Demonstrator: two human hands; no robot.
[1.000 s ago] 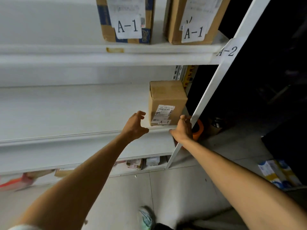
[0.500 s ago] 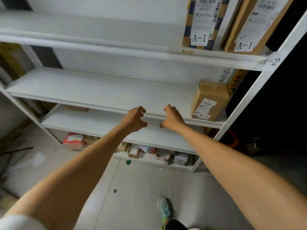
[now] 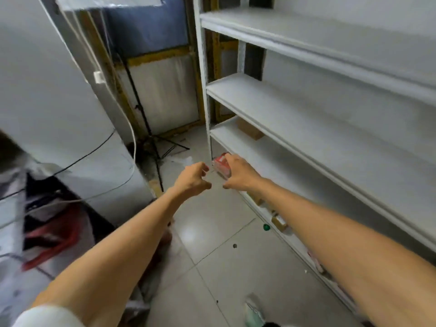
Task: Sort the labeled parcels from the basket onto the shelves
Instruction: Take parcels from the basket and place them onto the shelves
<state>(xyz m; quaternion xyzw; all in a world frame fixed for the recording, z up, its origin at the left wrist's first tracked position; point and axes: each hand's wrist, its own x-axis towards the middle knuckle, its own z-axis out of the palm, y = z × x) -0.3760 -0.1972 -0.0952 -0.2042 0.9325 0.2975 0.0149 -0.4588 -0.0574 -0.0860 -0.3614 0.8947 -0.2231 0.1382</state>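
our left hand [image 3: 192, 179] hung loosely curled, empty; our right hand [image 3: 240, 175], equally slack, hovered before a red-and-white parcel [image 3: 219, 164] at the foot of the shelves [image 3: 306, 114]; beyond, a brown parcel [image 3: 250, 132] lay one level higher.

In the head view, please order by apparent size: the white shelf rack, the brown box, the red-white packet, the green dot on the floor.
1. white shelf rack
2-3. brown box and red-white packet: look alike, both partly hidden, so unranked
4. green dot
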